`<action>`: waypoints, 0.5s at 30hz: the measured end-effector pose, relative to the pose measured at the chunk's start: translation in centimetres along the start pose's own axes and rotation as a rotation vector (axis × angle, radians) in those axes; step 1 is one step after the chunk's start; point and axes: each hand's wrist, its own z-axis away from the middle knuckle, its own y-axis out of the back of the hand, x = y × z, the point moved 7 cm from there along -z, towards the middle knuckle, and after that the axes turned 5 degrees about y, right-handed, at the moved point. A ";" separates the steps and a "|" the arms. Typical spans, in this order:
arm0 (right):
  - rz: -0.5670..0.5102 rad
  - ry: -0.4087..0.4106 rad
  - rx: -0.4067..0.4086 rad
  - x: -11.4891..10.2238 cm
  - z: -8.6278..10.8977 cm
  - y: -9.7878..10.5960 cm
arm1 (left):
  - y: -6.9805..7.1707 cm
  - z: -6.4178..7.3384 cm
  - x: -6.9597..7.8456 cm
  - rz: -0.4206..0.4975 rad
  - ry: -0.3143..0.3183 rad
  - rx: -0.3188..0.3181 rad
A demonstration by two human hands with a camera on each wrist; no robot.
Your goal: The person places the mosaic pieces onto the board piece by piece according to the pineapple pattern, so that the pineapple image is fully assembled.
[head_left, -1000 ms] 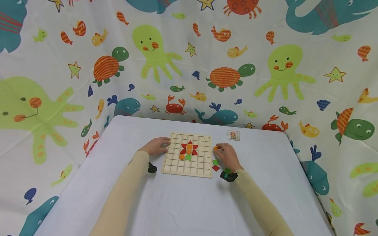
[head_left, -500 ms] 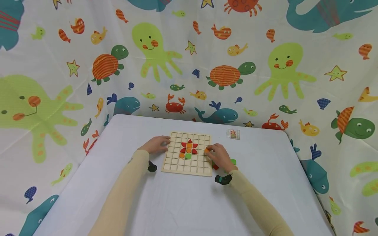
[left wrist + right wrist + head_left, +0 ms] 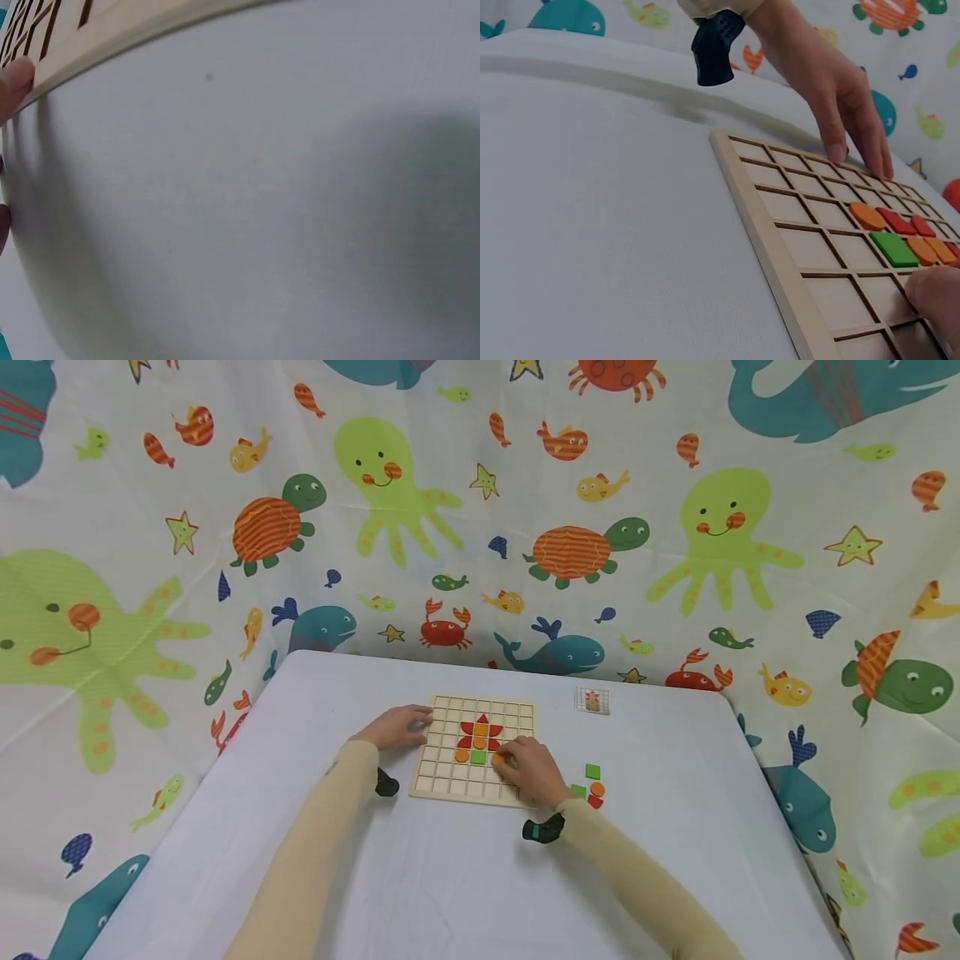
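Note:
A square wooden grid board lies on the table with red, orange and green tiles forming a flower shape. Over the board, beside the green square tile, my right hand pinches an orange tile that looks round and is partly hidden by the fingers. My left hand rests at the board's left edge. In the left wrist view a fingertip touches the rim, and the right wrist view has the left hand's extended fingers along that edge. Only a fingertip of the right hand shows there.
Right of the board are loose tiles: a green square, an orange disc, a red tile and another green tile. A small pattern card lies at the back right. A printed sea-animal cloth hangs behind the table.
My right hand has carried the orange tile leftward from beside the board to over its grid, uncovering the loose tiles on the right. The left hand has stayed at the edge.

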 end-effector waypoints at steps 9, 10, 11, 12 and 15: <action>0.060 0.052 0.013 -1.0 -0.4 0.0 | -0.1 -0.2 -0.1 0.006 -0.003 -0.004; 0.065 0.053 0.009 -1.0 -0.5 0.0 | -0.1 -0.2 -0.1 0.006 -0.001 -0.004; 0.068 0.052 0.007 -1.0 -0.5 0.0 | -0.1 -0.2 -0.1 0.009 0.004 -0.006; 0.066 0.050 0.003 -1.1 -0.5 0.0 | -0.1 -0.2 -0.1 0.007 0.006 -0.007; 0.055 0.041 -0.008 -1.1 -0.6 0.1 | 0.0 -0.2 0.0 -0.003 0.007 -0.006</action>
